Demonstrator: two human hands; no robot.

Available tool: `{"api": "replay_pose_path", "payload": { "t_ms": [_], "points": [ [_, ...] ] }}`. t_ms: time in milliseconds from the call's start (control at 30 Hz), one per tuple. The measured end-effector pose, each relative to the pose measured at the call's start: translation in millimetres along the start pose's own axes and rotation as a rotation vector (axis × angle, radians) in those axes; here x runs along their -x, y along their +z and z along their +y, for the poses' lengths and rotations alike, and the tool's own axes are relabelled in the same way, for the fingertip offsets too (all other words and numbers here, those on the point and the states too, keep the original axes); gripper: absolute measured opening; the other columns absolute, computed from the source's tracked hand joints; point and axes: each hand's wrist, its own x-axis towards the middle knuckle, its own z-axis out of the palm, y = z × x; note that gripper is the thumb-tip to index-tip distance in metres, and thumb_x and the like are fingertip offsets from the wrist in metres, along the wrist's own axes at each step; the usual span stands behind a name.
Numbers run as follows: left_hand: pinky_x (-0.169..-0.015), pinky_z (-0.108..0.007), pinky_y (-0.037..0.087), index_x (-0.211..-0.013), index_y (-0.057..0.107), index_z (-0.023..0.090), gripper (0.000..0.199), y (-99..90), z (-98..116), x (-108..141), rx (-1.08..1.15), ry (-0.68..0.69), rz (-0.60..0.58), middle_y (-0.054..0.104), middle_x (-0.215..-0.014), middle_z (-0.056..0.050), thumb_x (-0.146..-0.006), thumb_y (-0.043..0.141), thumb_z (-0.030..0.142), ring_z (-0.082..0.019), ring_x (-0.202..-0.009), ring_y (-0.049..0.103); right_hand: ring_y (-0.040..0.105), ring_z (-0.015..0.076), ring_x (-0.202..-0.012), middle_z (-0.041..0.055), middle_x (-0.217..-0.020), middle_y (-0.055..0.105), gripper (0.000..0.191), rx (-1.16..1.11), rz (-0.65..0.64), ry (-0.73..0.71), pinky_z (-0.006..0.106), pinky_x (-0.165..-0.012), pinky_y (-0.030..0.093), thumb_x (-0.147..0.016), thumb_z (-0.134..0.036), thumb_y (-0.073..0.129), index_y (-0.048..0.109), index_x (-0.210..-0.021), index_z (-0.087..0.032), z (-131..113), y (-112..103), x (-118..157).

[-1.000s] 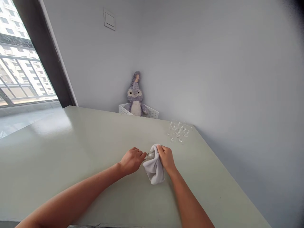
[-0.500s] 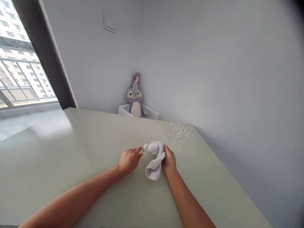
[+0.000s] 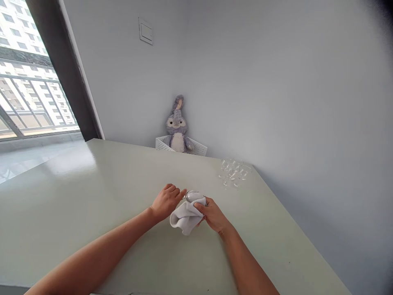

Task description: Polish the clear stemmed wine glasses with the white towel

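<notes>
At the far left, a window with a railing outside shows pale apartment blocks, and a thick dark frame slants down beside it. Next comes a square wall switch, high on the grey wall. Below, your bare left arm reaches in over the pale green, glossy worktop; the fingers of your left hand are closed on the narrow end of a clear glass. Behind the worktop's far edge, a grey-purple plush toy sits in a white perforated basket. The glass is tilted on its side between your hands, near the middle of the view, its bowl partly wrapped by a white cloth that hangs in folds. Your right hand grasps the cloth, thumb on top. Farther right, a cluster of clear stemmed glasses stands near the worktop's back corner.
</notes>
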Motion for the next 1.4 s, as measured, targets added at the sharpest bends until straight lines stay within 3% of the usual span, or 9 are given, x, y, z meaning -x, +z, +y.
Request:
{"api": "replay_pose_path", "payload": {
  "t_ms": [167,333,400,500,567,733,1000,1200,1400],
  "points": [
    [-0.073,-0.034,0.034,-0.111,0.051,0.016,0.029,-1.0,2.0,0.2,0.1,0.002,0.012,0.056,-0.072,-0.006,-0.087,0.038,0.025,-0.017,-0.072,0.049,0.048,0.0104,-0.055,-0.0012,-0.064,0.053,0.028,-0.147,0.068,-0.004,0.022,-0.049,0.04,-0.065,-0.038,0.068,0.062,-0.082,-0.016,13.6,5.9,-6.6],
    [-0.063,-0.027,0.033,-0.106,0.055,0.02,0.026,-3.0,-0.1,-1.4,0.364,-0.121,-0.118,0.056,-0.068,-0.003,-0.083,0.046,0.028,-0.014,-0.064,0.049,0.043,0.0097,-0.059,-0.0027,-0.061,0.049,0.019,0.193,-0.084,-0.061,0.022,-0.055,0.034,-0.065,-0.028,0.069,0.063,-0.075,-0.014,0.8,-9.6,-0.2],
    [-0.057,-0.025,0.033,-0.096,0.059,0.02,0.024,-8.7,-1.7,-2.9,0.658,-0.212,-0.307,0.054,-0.062,0.0,-0.078,0.054,0.033,-0.012,-0.059,0.047,0.043,0.0097,-0.06,-0.0032,-0.062,0.05,0.018,0.341,-0.185,-0.039,0.021,-0.055,0.033,-0.064,-0.027,0.069,0.064,-0.077,-0.014,-9.3,-16.2,6.1],
    [-0.046,-0.021,0.03,-0.078,0.061,0.015,0.026,-16.5,-2.8,-3.9,1.253,-0.266,-0.784,0.049,-0.054,0.002,-0.074,0.057,0.041,-0.009,-0.048,0.043,0.046,0.0102,-0.063,-0.0026,-0.066,0.053,0.019,0.461,-0.37,-0.014,0.02,-0.056,0.035,-0.063,-0.026,0.069,0.065,-0.078,-0.015,-23.4,-20.2,15.9],
    [-0.04,-0.021,0.026,-0.078,0.062,0.012,0.034,-16.7,0.6,-2.9,1.604,-0.257,-0.995,0.047,-0.048,0.002,-0.073,0.056,0.045,-0.008,-0.041,0.039,0.049,0.0118,-0.068,-0.0003,-0.076,0.058,0.023,0.475,-0.479,-0.014,0.021,-0.058,0.037,-0.065,-0.027,0.068,0.065,-0.085,-0.015,-31.2,-20.3,21.5],
    [-0.035,-0.023,0.02,-0.085,0.063,0.003,0.047,-2.1,20.8,1.4,2.162,-0.265,-1.101,0.041,-0.038,0.003,-0.071,0.055,0.047,-0.008,-0.03,0.029,0.054,0.0148,-0.074,0.0012,-0.081,0.061,0.028,0.498,-0.553,-0.022,0.022,-0.062,0.041,-0.068,-0.03,0.065,0.065,-0.091,-0.014,-43.6,-23.5,30.7],
    [-0.041,-0.021,0.022,-0.091,0.062,0.005,0.038,2.2,20.1,-1.5,2.019,-0.468,-0.877,0.041,-0.043,0.003,-0.076,0.054,0.039,-0.006,-0.039,0.032,0.057,0.0157,-0.078,0.0006,-0.079,0.064,0.02,0.595,-0.241,-0.184,0.024,-0.066,0.042,-0.076,-0.02,0.048,0.068,-0.078,-0.018,-39.0,-17.4,24.1],
    [-0.046,-0.021,0.022,-0.089,0.062,0.01,0.037,-8.7,22.6,-8.8,1.834,-0.562,-0.734,0.04,-0.046,0.004,-0.074,0.056,0.043,-0.006,-0.043,0.032,0.052,0.0144,-0.07,-0.0013,-0.068,0.06,0.024,0.863,0.102,-0.402,0.025,-0.064,0.039,-0.067,-0.007,0.042,0.063,-0.066,-0.02,-21.6,-28.7,6.4],
    [-0.048,-0.021,0.023,-0.085,0.059,0.012,0.034,-4.2,26.7,-7.5,1.503,-0.631,-0.507,0.042,-0.046,0.005,-0.076,0.051,0.043,-0.007,-0.045,0.033,0.053,0.0183,-0.082,0.0022,-0.089,0.065,0.04,1.125,0.493,-0.539,0.031,-0.074,0.039,-0.066,-0.001,0.037,0.063,-0.088,-0.022,-5.4,-40.8,-4.8]
  ]
}}
